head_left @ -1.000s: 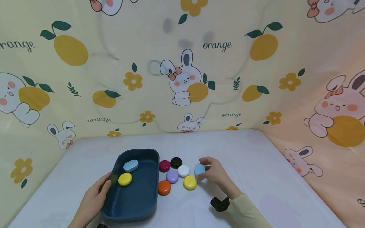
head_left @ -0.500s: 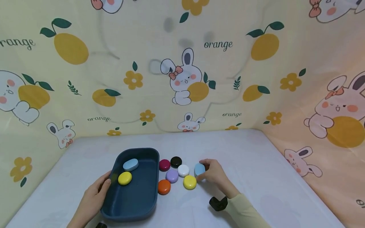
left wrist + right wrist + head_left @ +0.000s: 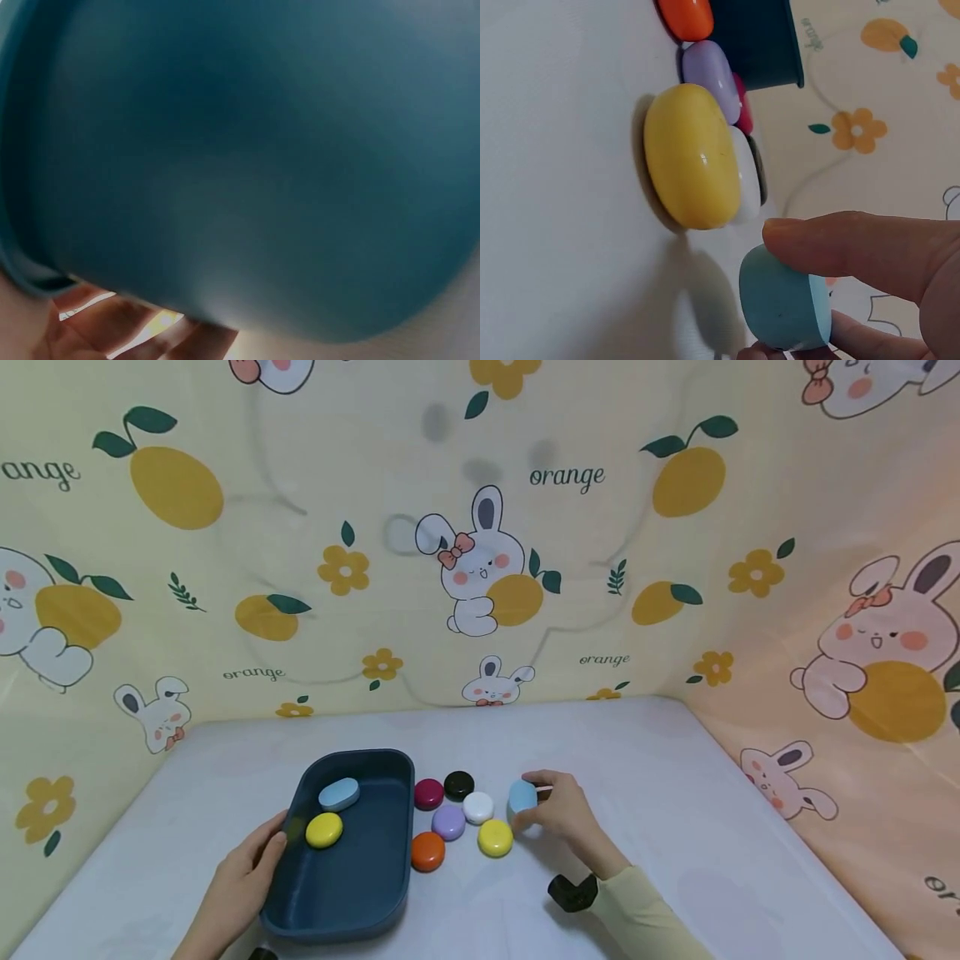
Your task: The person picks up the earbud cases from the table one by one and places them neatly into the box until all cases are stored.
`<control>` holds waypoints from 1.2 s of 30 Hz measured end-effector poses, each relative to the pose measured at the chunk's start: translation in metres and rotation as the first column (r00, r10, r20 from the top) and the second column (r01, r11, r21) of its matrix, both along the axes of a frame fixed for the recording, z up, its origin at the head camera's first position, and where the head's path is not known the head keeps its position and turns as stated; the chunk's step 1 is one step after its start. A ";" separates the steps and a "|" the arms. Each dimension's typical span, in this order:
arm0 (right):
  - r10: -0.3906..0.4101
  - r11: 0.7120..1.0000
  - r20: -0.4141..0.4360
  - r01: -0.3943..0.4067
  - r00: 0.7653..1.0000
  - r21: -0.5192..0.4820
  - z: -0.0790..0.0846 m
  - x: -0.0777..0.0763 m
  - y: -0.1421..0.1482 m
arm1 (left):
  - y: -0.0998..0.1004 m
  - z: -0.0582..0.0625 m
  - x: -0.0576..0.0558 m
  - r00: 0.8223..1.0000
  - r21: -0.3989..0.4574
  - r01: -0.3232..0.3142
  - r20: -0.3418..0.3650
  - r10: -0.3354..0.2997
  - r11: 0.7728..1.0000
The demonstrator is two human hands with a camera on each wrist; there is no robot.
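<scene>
My right hand (image 3: 558, 810) pinches a light blue oval, pill-shaped block (image 3: 784, 296) between thumb and fingers. It is tilted and looks slightly raised, with a shadow beside it on the table. My left hand (image 3: 243, 877) holds the left side of a dark blue tray (image 3: 408, 827), thumb at the rim; in the left wrist view its fingers (image 3: 112, 322) lie against the tray's outer wall. Inside the tray are another light blue oval block (image 3: 339, 795) and a yellow round block (image 3: 324, 831). Another yellow block (image 3: 495, 838) lies nearest my right hand.
Between tray and right hand lie an orange block (image 3: 427, 852), a purple one (image 3: 448, 822), a white one (image 3: 478, 808), a black one (image 3: 459, 786) and a dark red one (image 3: 429, 794). A printed curtain (image 3: 420, 460) hangs behind the white table (image 3: 637, 743).
My right hand has tilted and slightly raised the light blue block. The left hand and tray keep their places; the head view has shifted a little.
</scene>
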State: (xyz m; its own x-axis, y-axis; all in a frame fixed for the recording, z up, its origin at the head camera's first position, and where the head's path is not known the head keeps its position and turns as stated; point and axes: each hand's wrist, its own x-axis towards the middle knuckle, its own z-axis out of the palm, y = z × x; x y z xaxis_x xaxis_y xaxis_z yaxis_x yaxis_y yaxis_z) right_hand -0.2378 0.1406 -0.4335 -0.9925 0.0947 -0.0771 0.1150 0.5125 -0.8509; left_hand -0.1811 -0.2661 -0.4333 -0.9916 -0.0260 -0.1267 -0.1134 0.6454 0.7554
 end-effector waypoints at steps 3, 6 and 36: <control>0.001 1.000 -0.006 -0.002 1.000 -0.020 0.002 -0.001 0.001 | -0.001 0.000 -0.001 1.000 -0.007 -0.001 0.000 0.001 1.000; -0.001 0.999 -0.005 0.001 1.000 -0.037 0.003 0.000 0.001 | -0.001 0.000 -0.002 1.000 -0.009 -0.001 0.001 0.001 1.000; 0.131 0.940 -0.030 -0.133 0.991 -0.314 0.038 0.012 -0.042 | -0.002 -0.003 0.001 1.000 0.008 -0.001 0.012 0.001 1.000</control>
State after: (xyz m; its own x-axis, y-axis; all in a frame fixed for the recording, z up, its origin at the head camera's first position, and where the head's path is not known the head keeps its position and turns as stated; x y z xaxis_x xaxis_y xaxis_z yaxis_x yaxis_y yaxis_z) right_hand -0.2254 0.0990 -0.3957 -0.9952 -0.0650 -0.0736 0.0569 0.2286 -0.9719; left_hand -0.1804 -0.2680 -0.4362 -0.9899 -0.0259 -0.1393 -0.1235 0.6394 0.7589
